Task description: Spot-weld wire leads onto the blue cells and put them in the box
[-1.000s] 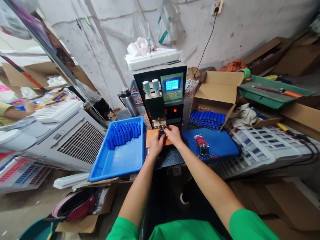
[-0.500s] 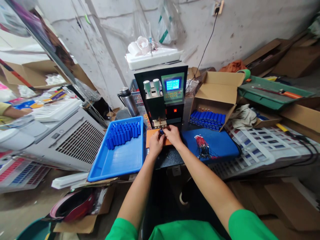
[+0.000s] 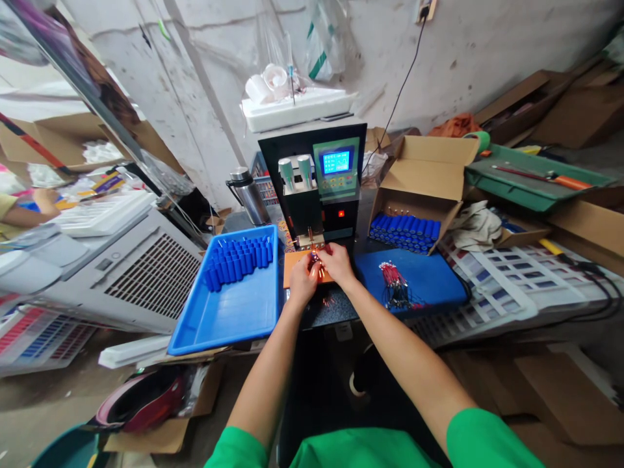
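Observation:
Under the electrodes of a black machine, my left hand and my right hand meet, fingers closed round a small blue battery cell. Bright orange sparks fly from the cell over the orange board and down between my hands. The fingers hide most of the cell. To the left, a blue tray holds upright blue cells. On the right, red and black wires lie on a blue mat.
Behind the mat stands an open cardboard box of blue cells. A steel thermos is behind the tray. A green tray sits at the far right. Another person's arm shows at the left edge.
Sparks now burst out at the cell between my hands, where there were none before. My hands stay nearly in place. The other person's hand at the left has risen a little.

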`<state>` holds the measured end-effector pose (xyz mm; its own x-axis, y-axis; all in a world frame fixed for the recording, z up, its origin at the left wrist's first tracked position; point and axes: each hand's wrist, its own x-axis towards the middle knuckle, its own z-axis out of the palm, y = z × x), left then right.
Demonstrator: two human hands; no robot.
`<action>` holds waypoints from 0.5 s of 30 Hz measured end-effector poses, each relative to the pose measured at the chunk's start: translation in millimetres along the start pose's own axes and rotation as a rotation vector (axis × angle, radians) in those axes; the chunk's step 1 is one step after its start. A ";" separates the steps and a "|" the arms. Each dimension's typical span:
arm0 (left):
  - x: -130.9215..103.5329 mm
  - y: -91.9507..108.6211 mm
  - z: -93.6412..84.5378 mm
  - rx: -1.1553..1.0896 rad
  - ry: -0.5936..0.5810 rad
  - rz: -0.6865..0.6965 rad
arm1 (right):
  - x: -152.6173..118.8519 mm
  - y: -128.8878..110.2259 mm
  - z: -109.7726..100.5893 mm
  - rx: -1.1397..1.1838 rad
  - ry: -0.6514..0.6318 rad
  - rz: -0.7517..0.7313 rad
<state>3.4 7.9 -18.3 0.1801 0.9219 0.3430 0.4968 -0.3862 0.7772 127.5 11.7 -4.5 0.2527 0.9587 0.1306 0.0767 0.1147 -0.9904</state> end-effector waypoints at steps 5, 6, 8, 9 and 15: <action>0.3 0.9 0.1 0.001 0.006 -0.006 | -0.8 1.4 0.7 -0.009 0.035 0.004; 0.3 1.3 -0.1 -0.003 0.007 -0.006 | -1.6 1.2 0.3 -0.011 0.037 0.005; 0.4 2.4 -0.8 -0.018 0.001 0.002 | -4.0 -0.1 -1.0 -0.018 0.042 -0.004; 0.3 3.1 -1.2 -0.023 0.000 0.005 | -5.5 -1.1 -1.9 -0.025 0.043 -0.013; -1.2 4.2 -1.2 -0.011 0.010 -0.009 | -17.0 -10.2 -8.2 -0.163 0.042 -0.077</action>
<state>4.2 5.1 -14.9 0.1674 0.9251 0.3409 0.4889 -0.3782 0.7861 130.4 -7.9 3.8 0.2803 0.9365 0.2107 0.2523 0.1399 -0.9575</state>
